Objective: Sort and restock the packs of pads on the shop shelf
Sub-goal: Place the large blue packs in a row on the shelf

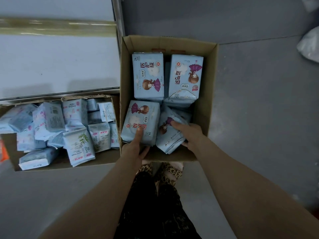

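Two cartons on floor. Upright carton (209, 100): four girl-print packs on top. Left hand (136, 146) grips near-left pack (140, 118), thumb on its face; right hand (189, 133) grasps tilted near-right pack (166, 138). Low carton (107, 160) alongside: jumbled packs (50, 118), perhaps fifteen, too tangled to count surely.

Grey floor (259, 135); deep carton (207, 100), shallow carton (103, 158)

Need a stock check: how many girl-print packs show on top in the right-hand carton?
4 packs: far left pack, far right pack, near left pack gripped by the left hand, near right pack gripped by the right hand. More lie beneath, partly hidden.
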